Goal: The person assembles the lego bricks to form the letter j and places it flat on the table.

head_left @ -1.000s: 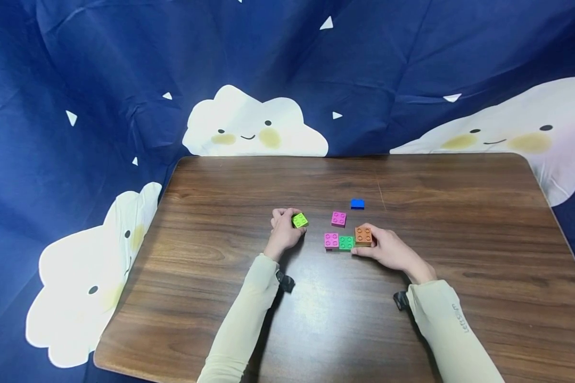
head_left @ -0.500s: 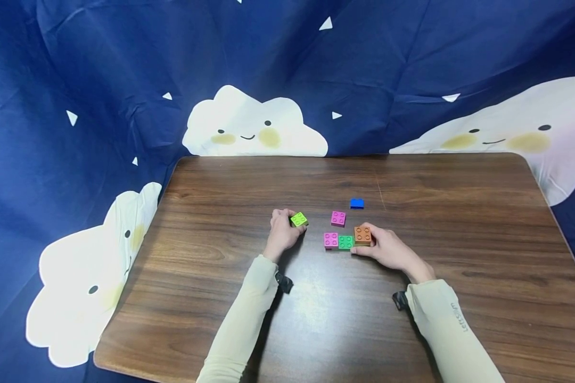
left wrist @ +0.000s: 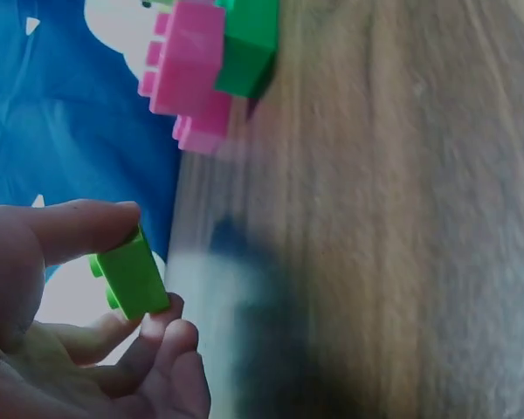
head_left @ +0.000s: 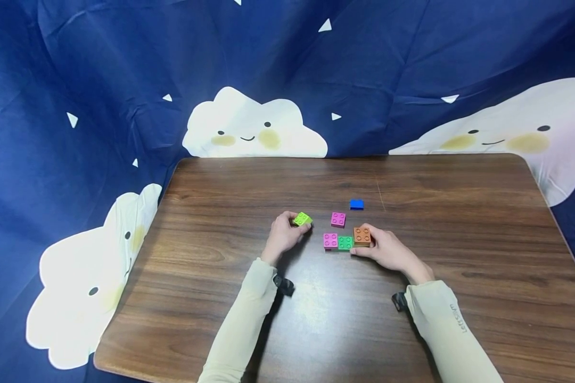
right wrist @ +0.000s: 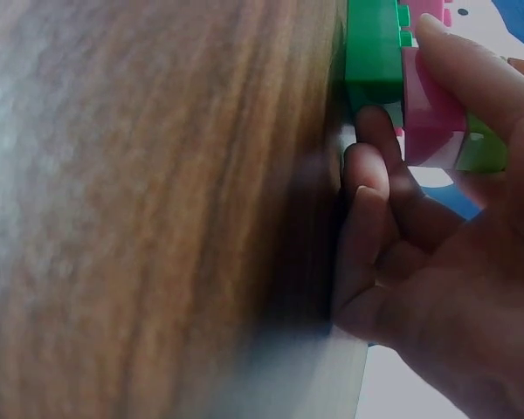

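Fingers and thumb of your left hand (head_left: 284,234) pinch the lime brick (head_left: 303,219) over the tabletop (head_left: 211,213), toward its far edge. That brick's studs face up, its two-by-two top turned askew to the far edge and too nearly square to read as having a long axis. Your right hand (head_left: 388,247) pinches an upright stack topped by the orange brick (head_left: 362,235), studs up and sides nearly square to the far edge; your right wrist view shows a pink layer (right wrist: 432,113) and a lime layer (right wrist: 482,147) in it. You have that stack just beside the green brick (head_left: 345,243); whether they touch is unclear. Against the green brick's left side sits the pink brick (head_left: 330,241), their row parallel to the far edge. Beyond lie the magenta brick (head_left: 338,219) and, nearest that edge, the blue brick (head_left: 356,204).
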Available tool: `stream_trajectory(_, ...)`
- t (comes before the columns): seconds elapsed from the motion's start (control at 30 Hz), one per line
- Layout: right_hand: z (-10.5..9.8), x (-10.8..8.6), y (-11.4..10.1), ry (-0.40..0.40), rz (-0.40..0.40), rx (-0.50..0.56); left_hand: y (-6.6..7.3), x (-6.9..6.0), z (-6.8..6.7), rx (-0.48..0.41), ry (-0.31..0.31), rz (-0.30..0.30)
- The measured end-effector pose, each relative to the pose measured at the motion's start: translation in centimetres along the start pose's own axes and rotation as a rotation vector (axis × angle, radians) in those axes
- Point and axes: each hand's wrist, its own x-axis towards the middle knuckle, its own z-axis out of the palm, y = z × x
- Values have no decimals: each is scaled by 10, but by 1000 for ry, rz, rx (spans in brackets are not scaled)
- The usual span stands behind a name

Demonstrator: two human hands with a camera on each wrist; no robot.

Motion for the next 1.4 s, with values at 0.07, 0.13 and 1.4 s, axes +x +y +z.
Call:
stream_trajectory(0.07, 0, 0, 0, -1, 2, -2, 3, -2, 0, -36, -13, 18)
stream_trajectory(0.13, 0, 0, 0, 1, 7, -3, 8, -4, -1, -79, -25, 45)
stream_trajectory(1.4, 2, 0, 1, 25, -37, 1, 71, -43, 16, -75, -134, 360)
